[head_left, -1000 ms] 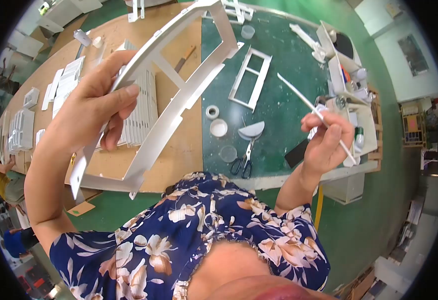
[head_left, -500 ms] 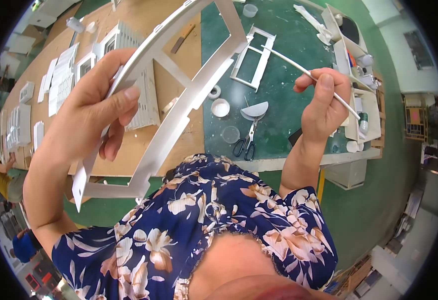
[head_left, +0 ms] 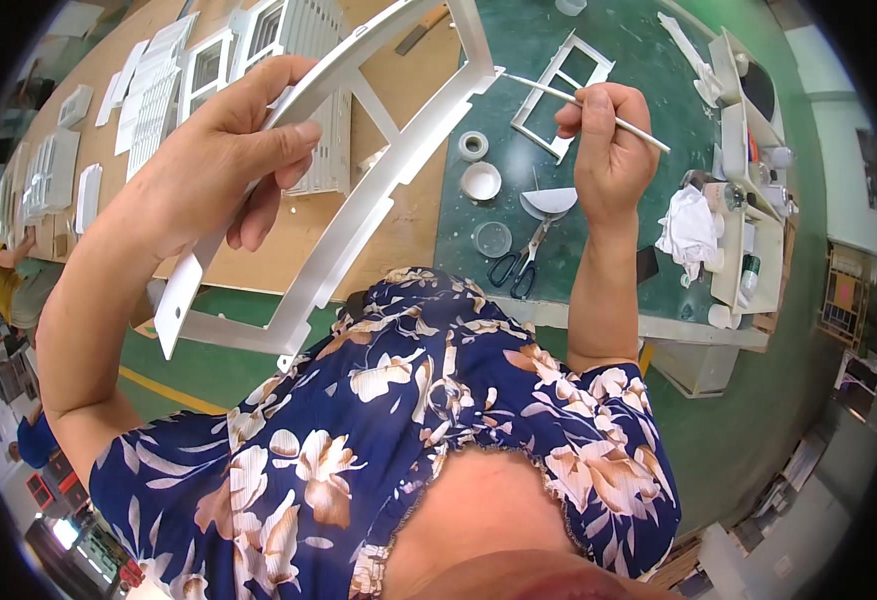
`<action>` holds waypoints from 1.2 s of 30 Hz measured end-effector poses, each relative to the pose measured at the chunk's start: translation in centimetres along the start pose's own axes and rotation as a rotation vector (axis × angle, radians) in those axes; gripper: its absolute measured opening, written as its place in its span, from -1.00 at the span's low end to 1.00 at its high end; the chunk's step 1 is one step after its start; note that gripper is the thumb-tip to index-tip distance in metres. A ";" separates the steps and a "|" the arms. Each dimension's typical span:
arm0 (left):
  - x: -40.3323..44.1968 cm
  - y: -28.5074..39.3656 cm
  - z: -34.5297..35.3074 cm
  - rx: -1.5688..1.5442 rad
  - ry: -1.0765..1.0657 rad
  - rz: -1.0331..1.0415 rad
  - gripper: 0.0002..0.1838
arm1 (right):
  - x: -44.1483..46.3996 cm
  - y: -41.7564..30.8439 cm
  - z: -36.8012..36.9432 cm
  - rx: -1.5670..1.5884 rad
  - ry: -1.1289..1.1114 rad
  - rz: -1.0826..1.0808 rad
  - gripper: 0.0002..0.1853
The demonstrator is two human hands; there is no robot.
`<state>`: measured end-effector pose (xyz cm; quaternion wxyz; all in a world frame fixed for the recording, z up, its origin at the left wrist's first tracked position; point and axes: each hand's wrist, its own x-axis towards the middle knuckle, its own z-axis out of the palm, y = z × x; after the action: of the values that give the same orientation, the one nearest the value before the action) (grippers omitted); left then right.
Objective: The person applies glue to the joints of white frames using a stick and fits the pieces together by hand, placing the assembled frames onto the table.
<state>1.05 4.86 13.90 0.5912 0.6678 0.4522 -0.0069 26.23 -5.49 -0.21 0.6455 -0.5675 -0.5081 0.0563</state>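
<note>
My left hand [head_left: 223,150] is closed around the long side of a white plastic frame [head_left: 333,262], tilted in the air, with a crossbar and notched edges. In my right hand [head_left: 613,150], a thin white stick [head_left: 633,128] is pinched like a pen. Its narrow tip points left and reaches the frame's far right corner; whether it touches, I cannot tell. Beyond my right hand a smaller white frame [head_left: 528,112] lies on the green table surface. Below it are a roll of tape [head_left: 473,146], a small white cup [head_left: 480,182], a clear cup [head_left: 492,239] and scissors [head_left: 523,262].
Stacked white frames [head_left: 208,70] and slatted panels [head_left: 156,105] cover the brown board [head_left: 398,235] on the left. A crumpled white cloth [head_left: 691,230] and open bins [head_left: 748,235] with bottles line the right edge. Another person [head_left: 8,280] is at the far left.
My right hand has moved up and left, bringing the stick's tip to the frame's corner. The frame in my left hand has shifted slightly up and right. The view has turned a little.
</note>
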 end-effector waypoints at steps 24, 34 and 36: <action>0.4 0.1 -0.1 0.031 -0.014 -0.010 -0.64 | 0.4 -0.1 0.3 -0.153 -0.047 -0.020 -0.87; 0.3 0.4 0.0 0.043 -0.024 0.000 -0.67 | 0.7 0.4 1.4 -0.206 -0.102 -0.003 -0.89; 0.2 0.3 -0.1 0.047 -0.016 0.001 -0.66 | 0.7 0.2 1.1 -0.255 -0.102 -0.019 -0.90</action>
<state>1.36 5.09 14.04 0.5788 0.6818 0.4468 -0.0226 25.87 -4.24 -0.19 0.5420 -0.6363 -0.5488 0.0139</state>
